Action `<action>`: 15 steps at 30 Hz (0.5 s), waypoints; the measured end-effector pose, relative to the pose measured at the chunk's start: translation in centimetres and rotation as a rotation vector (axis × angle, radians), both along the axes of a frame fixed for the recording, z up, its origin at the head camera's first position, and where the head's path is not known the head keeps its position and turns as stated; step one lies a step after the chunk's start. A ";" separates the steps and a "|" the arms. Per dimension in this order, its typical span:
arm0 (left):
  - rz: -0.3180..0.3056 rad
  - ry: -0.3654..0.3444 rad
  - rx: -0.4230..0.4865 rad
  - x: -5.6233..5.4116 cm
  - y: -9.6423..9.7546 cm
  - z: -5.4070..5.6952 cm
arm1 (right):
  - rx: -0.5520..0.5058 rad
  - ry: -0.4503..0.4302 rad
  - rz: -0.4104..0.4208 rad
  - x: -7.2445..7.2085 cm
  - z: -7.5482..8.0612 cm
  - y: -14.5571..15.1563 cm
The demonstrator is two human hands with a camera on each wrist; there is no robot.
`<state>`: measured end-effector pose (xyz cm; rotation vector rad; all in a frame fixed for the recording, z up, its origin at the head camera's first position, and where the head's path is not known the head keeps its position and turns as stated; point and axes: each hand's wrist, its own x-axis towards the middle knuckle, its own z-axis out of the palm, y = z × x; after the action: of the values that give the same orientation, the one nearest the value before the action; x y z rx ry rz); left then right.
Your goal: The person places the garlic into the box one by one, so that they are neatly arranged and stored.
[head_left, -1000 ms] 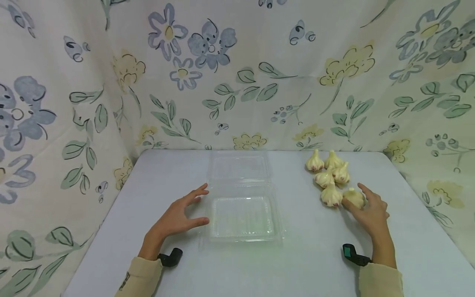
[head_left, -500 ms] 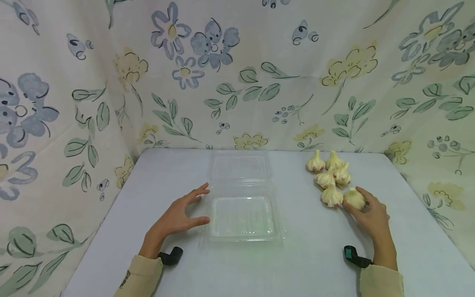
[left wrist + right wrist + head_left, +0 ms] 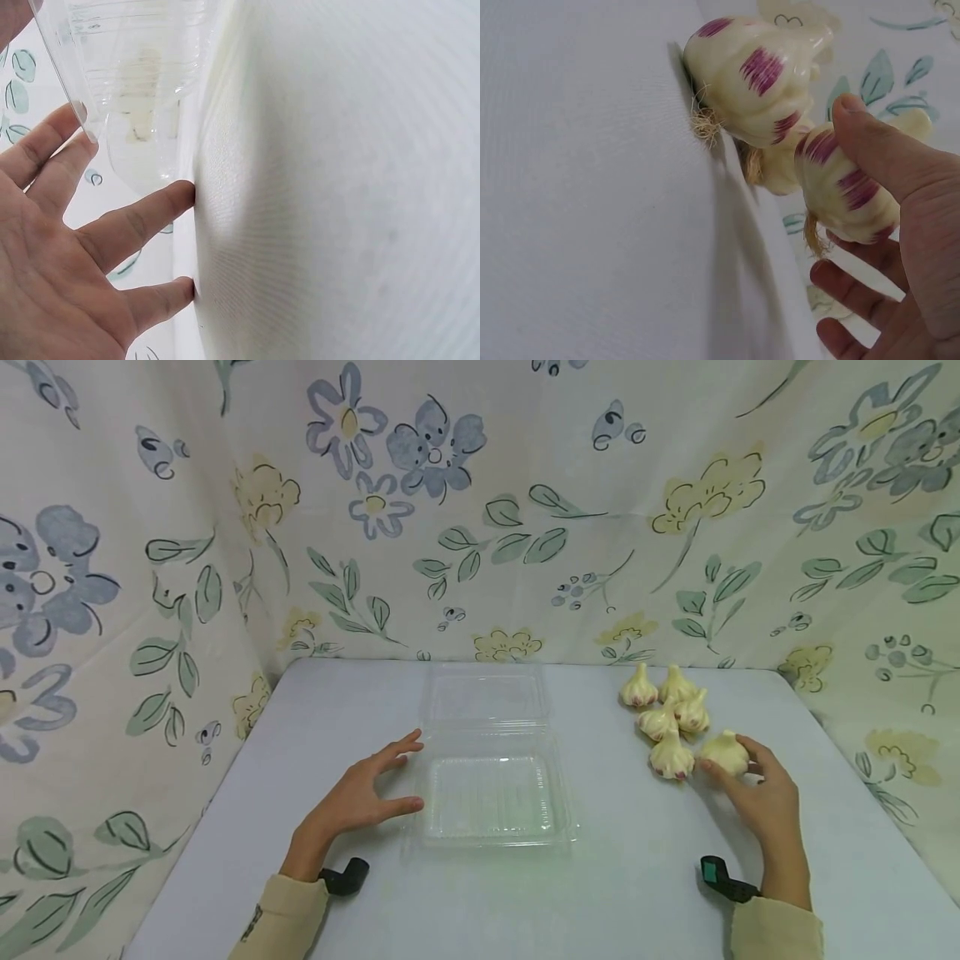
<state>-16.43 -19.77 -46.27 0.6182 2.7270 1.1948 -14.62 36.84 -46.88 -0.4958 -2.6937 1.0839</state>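
My right hand [image 3: 765, 793] pinches a garlic bulb [image 3: 724, 754] between thumb and fingers. The right wrist view shows this garlic bulb [image 3: 847, 184], purple-streaked with a tuft of roots, held just off the tabletop. Beside it sits another garlic bulb [image 3: 671, 757] of the group, its streaks and roots plain in that view. My left hand [image 3: 358, 797] is spread at the left side of a clear plastic clamshell box [image 3: 491, 843], whose lid [image 3: 483, 697] lies folded back. In the left wrist view, fingertips [image 3: 71, 112] touch the box's edge and others rest on the table.
Several more garlic bulbs [image 3: 657, 721] stand clustered at the back right of the white table [image 3: 622, 877]. A flowered curtain [image 3: 480, 527] hangs behind the table and along both sides.
My right hand has closed its fingers on the nearest right garlic bulb and lifted it slightly, shifting a little right, away from the cluster. The left hand has stayed put.
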 end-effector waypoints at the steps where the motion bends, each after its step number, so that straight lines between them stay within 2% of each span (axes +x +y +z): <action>1: -0.001 0.000 0.001 0.0 0.0 0.0 | -0.004 0.004 -0.005 0.0 0.2 -0.1; 9: -0.009 0.014 0.002 -0.2 -0.1 -0.4 | 0.033 0.101 -0.003 -0.1 1.2 -0.7; 15: 0.000 -0.002 0.008 -0.1 0.0 -0.2 | 0.050 0.175 0.015 -0.2 2.2 -1.6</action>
<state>-16.51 -19.81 -46.48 0.6169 2.7221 1.2058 -14.83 35.26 -44.69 -0.3546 -2.5685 1.0110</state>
